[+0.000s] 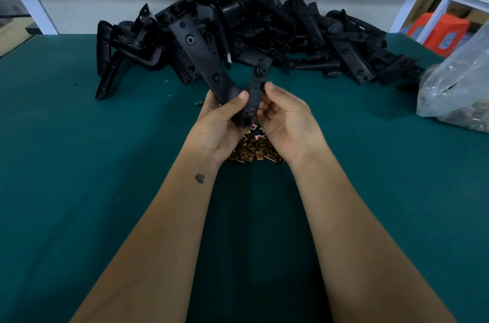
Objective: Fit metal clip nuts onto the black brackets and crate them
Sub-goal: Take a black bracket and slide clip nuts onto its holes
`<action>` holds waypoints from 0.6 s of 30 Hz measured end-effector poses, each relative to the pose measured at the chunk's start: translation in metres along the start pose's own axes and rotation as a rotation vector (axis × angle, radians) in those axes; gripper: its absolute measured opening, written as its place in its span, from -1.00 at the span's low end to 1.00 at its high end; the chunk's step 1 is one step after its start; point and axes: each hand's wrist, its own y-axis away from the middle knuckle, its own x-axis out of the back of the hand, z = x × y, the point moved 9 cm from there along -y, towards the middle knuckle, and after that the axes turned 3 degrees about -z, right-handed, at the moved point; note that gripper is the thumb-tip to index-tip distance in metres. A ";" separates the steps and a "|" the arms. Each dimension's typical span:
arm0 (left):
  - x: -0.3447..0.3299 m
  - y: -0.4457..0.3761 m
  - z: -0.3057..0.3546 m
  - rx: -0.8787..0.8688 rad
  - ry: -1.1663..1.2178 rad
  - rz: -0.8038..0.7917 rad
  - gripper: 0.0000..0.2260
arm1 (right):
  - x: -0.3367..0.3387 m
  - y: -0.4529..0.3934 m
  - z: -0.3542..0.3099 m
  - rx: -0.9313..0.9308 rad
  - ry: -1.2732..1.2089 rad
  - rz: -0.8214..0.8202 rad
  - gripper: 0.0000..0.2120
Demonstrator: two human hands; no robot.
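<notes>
A black Y-shaped plastic bracket (201,58) is held up above the green table, its forked end pointing away from me. My left hand (219,121) grips its lower stem, thumb across the front. My right hand (284,121) touches the bracket's right arm with thumb and curled fingers near the edge; whether a clip nut sits between them is hidden. A small heap of brass-coloured clip nuts (254,149) lies on the table just under both hands.
A big pile of black brackets (264,29) fills the back of the green table (79,164). A clear plastic bag (457,89) with small parts sits at the right edge. Orange stools (439,31) stand beyond the table. No crate is in view.
</notes>
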 end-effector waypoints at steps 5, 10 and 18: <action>0.003 0.000 0.002 -0.014 -0.061 0.002 -0.68 | 0.002 -0.001 0.001 -0.008 0.070 0.019 -0.91; 0.003 0.001 -0.001 0.000 -0.032 0.024 -0.75 | 0.004 -0.002 0.004 -0.024 0.052 0.028 -0.94; 0.000 0.002 -0.003 0.033 0.043 0.011 -0.86 | 0.000 -0.002 0.005 -0.030 0.002 -0.020 -0.91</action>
